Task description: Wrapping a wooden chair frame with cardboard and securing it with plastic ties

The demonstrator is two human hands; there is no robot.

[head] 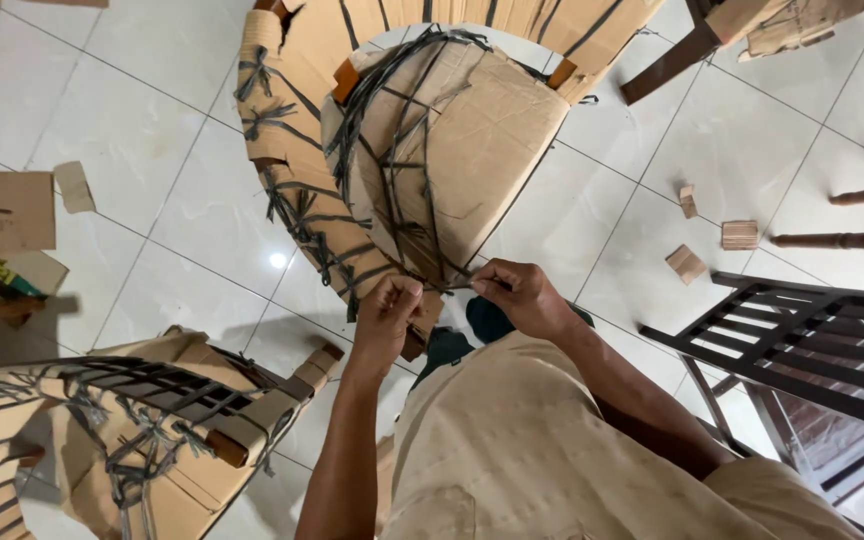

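1. Left hand [389, 312], centre of frame just below middle: closed in a fist-like pinch on the near end of a dark strap [449, 287]. Fingers curled tight, no gap visible.
2. Right hand [517, 293], just right of the left one: thumb and fingertips pinched shut on the same strap, knuckles toward upper left.
3. The held stretch of strap runs roughly left-right between the two hands, short and taut, at the lower edge of the cardboard-wrapped chair [432, 150]. Hands are near each other but not touching; the strap bridges them.
4. The chair fills the upper centre, wrapped in brown cardboard and criss-crossed with more dark strapping. It lies directly above both hands in the picture. Its long axis runs from the hands toward the top edge.
5. The strap's other runs fan upward from the pinch point over the seat wrapping. Both hands are about equally close to the bundle edge; the right sits slightly higher in frame.
6. Lower left: a second wrapped chair [142, 420], same cardboard and strapping, well apart from the hands.
7. Right edge: bare dark wooden chair frame [802, 340]. Small wood blocks [739, 235] lie on the white tiled floor [152, 130], upper right of the hands.
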